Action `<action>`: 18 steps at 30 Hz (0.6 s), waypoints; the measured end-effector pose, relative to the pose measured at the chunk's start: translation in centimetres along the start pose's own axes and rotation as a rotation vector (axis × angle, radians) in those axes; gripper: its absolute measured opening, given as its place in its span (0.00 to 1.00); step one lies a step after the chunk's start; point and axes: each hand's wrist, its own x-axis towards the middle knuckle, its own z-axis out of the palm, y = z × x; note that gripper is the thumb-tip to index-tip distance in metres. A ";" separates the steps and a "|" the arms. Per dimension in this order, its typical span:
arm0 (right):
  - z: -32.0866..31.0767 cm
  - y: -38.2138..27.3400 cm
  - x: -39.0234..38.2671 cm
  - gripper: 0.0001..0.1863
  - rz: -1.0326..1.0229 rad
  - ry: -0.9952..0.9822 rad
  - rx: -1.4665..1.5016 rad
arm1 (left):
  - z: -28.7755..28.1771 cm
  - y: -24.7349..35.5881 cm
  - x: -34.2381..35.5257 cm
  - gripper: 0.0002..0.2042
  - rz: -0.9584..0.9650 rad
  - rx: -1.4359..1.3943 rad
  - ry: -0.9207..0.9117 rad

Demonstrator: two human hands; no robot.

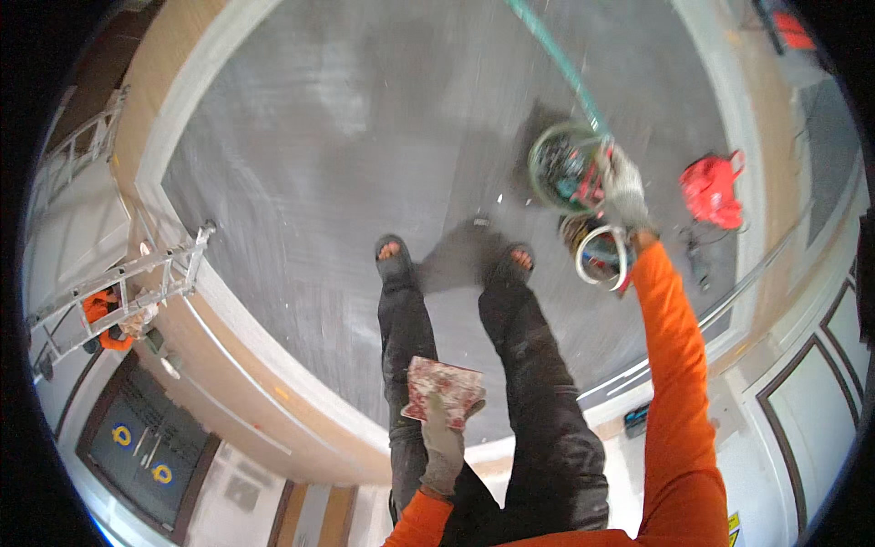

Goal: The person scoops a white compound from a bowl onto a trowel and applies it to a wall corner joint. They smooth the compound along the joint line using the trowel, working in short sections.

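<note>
My left hand, in a grey glove, grips a flat square pad, red and mottled with whitish smears, in front of my legs. My right arm reaches forward, and the gloved right hand is closed at the right rim of a round, greenish see-through tub. Its fingertips are partly hidden, so what they grip cannot be made out. Small tools and reddish pieces lie in the tub. Just nearer than the tub is a white-rimmed bucket with things inside, below my right wrist.
A teal strip like a hose runs from the far edge to the tub. A red plastic bag lies right, beside a thin dark cord. Aluminium ladders stand left, near another person in orange. Dark double doors are lower left.
</note>
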 end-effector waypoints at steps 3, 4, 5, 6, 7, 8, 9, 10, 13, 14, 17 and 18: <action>-9.3 -14.4 -3.9 0.16 0.282 -0.170 0.588 | 1.2 4.7 -2.3 0.35 -0.001 -0.352 -0.107; -12.6 -19.9 -6.1 0.16 0.370 -0.246 0.696 | 1.7 5.8 -2.6 0.36 0.029 -0.398 -0.155; -13.0 -17.3 -8.8 0.15 -0.235 -0.205 0.452 | 3.4 6.5 -2.6 0.37 0.072 -0.388 -0.203; -13.2 -22.2 -11.5 0.15 -0.084 -0.292 0.629 | 4.5 6.8 -3.3 0.38 0.119 -0.393 -0.202; -13.3 -27.0 -14.3 0.14 0.092 -0.365 0.793 | 5.1 7.6 -3.9 0.39 0.167 -0.396 -0.197; -12.4 -31.6 -17.4 0.14 0.165 -0.457 0.846 | 4.0 7.5 -5.0 0.38 0.138 -0.435 -0.234; -11.4 -36.1 -20.6 0.13 0.174 -0.521 0.798 | 3.3 7.8 -6.4 0.35 0.198 -0.482 -0.152; -11.2 -40.1 -22.9 0.13 0.038 -0.439 0.631 | 3.7 9.4 -7.3 0.33 0.271 -0.501 -0.110; -10.4 -50.6 -28.6 0.15 -0.298 -0.156 0.353 | 1.0 14.1 -14.8 0.25 0.335 -0.568 -0.071; -9.7 -52.8 -29.5 0.14 -0.349 -0.180 0.349 | -2.0 12.2 -13.0 0.25 0.464 -0.568 -0.051; -7.7 -59.8 -35.8 0.15 -0.652 -0.187 0.002 | -10.1 14.6 -20.1 0.26 0.294 -0.883 -0.040; -7.6 -62.4 -37.2 0.16 -0.680 -0.221 0.001 | -13.2 14.8 -21.0 0.25 0.313 -0.943 -0.018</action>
